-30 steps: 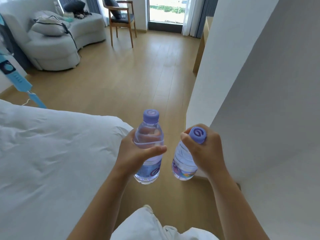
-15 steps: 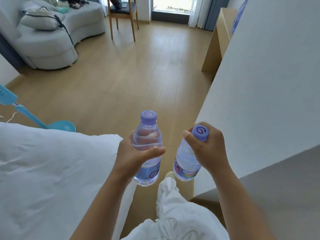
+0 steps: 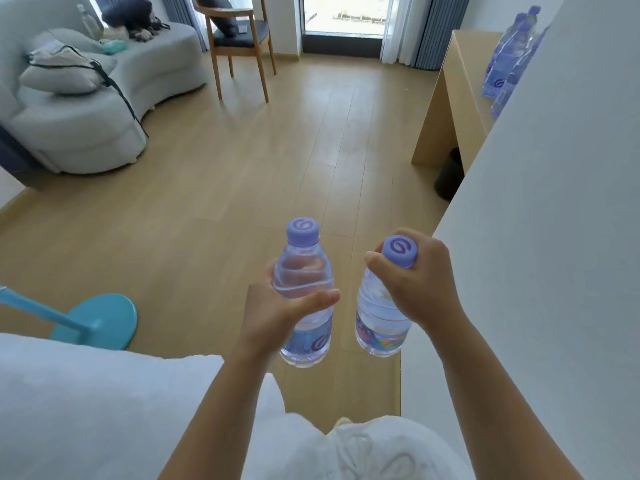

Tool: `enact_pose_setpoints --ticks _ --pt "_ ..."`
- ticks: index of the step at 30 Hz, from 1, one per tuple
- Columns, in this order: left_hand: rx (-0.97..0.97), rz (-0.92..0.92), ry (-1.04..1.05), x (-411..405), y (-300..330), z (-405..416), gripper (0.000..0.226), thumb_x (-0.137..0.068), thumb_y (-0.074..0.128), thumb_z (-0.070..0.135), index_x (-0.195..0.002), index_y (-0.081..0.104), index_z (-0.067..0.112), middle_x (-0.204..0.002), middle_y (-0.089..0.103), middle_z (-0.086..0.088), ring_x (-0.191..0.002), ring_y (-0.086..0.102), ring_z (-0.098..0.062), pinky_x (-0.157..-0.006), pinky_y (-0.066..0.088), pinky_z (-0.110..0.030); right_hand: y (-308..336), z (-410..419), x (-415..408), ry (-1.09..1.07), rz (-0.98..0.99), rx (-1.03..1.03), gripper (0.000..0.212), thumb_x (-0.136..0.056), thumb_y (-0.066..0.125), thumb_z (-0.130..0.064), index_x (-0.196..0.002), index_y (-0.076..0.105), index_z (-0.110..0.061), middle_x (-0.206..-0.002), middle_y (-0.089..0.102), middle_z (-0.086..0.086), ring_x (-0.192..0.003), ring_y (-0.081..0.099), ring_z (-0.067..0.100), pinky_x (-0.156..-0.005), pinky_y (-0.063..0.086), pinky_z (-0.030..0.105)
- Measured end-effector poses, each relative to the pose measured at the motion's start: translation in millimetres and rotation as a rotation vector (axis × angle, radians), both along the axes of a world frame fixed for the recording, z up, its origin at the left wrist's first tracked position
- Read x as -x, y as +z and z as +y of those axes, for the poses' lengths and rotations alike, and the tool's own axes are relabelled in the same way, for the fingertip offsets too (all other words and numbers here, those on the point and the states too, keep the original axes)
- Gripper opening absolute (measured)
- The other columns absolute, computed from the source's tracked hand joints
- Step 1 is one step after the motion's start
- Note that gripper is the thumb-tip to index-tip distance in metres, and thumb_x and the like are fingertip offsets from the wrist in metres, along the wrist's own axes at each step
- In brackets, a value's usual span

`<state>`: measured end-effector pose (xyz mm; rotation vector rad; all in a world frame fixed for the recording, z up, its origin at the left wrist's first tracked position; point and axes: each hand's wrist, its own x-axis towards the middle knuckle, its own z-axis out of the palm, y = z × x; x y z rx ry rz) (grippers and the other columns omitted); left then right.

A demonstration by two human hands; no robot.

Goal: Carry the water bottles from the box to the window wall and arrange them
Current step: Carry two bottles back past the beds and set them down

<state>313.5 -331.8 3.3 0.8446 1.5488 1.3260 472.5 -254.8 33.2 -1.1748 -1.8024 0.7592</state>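
Carry step, mid-walk by my read, box not in view. Far left of frame: grey sofa (image 3: 104, 98) upper left, teal lamp base (image 3: 100, 320) lower left, white bedding (image 3: 104, 403) along the bottom left. Upper centre: wooden chair (image 3: 239, 39), then the window (image 3: 343, 12) at top, the likely target wall. To do this step well: keep both bottles upright and apart, walk the open wood floor (image 3: 242, 168) between bedding and the white wall (image 3: 554, 237) on the right, head for the desk (image 3: 457, 84) upper right. The right bottle hangs from its neck, so keep it from swinging into the wall. Left hand (image 3: 277, 306) wraps the body of the left water bottle (image 3: 304, 289) at lower centre, thumb across the front, fingers curled round behind, firm mid-body grasp, purple cap clear above the hand. Right hand (image 3: 419, 278) clutches the right water bottle (image 3: 381, 313) from above at the neck and cap, fingers closed round the top, body hanging below, tilted slightly. The bottles are just beside each other, not touching. Upper right edge: several placed bottles (image 3: 509, 57) already stand on the desk, partly cut off by the wall; count unclear.
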Motion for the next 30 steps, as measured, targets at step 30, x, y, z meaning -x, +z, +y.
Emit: enact_pose_setpoints --ticks 30 --pt "0.043 -0.075 -0.38 123.4 1.8 531.1 0.071 -0.031 0.08 0.036 -0.097 0.068 0.015 -0.086 0.074 0.0 -0.08 0.071 -0.015 -0.07 0.057 -0.026 -9.5 456.8 96.8 -0.458 0.026 0.075 0.017 -0.08 0.069 -0.008 -0.07 0.061 0.004 -0.059 0.056 0.008 -0.059 0.052 0.013 -0.05 0.042 0.01"
